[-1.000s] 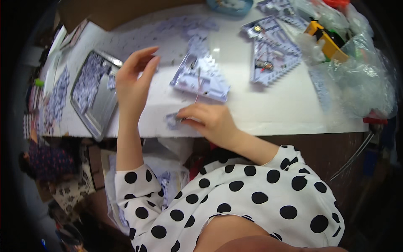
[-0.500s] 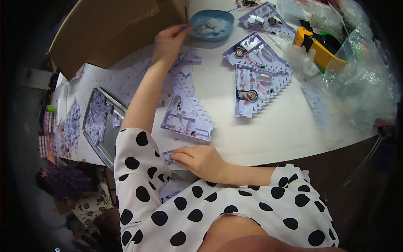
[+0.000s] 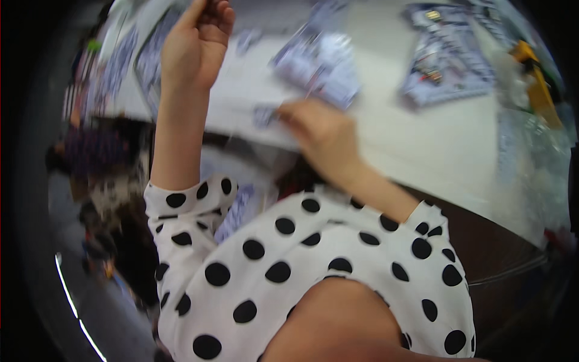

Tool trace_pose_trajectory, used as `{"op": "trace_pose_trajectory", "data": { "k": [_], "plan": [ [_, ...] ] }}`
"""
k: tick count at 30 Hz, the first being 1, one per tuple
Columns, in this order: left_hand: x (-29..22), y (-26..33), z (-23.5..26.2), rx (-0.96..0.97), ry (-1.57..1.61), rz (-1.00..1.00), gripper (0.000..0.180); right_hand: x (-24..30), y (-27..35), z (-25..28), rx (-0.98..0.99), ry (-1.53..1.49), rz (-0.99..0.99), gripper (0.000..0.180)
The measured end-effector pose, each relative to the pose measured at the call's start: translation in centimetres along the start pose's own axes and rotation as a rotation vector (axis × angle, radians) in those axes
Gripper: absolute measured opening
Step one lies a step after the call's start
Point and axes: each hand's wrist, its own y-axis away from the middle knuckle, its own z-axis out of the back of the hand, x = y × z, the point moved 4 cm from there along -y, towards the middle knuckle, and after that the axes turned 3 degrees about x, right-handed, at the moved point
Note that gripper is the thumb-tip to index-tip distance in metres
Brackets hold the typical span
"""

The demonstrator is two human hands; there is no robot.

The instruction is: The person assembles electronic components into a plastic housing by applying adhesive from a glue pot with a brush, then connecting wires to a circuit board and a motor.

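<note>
A small printed card [image 3: 265, 114] is pinned on the desk [image 3: 434, 145] by the right hand [image 3: 319, 130]. The left hand [image 3: 196, 42] is curled narrow at eleven o'clock; its contents cannot be told. Card stacks [image 3: 319, 66] lie at twelve o'clock.

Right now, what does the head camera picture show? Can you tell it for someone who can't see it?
A person in a white blouse with black dots works at a white table. Their right hand rests on a small printed card at the table's near edge, while the left hand is raised, fingers curled. Stacks of printed cards lie farther back; the picture is blurred.
</note>
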Motion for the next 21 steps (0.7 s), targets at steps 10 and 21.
{"op": "trace_pose_trajectory", "data": {
  "k": [10, 21],
  "plan": [
    [1.6, 19.9, 0.8, -0.193, -1.199, -0.506, 0.023, 0.0, -0.1, -0.8, 0.003, 0.132, 0.032, 0.014],
    [3.2, 18.2, -0.2, -0.053, -1.358, -0.587, 0.020, 0.1, -0.1, -0.9, 0.031, 0.269, 0.100, 0.016]
  ]
}}
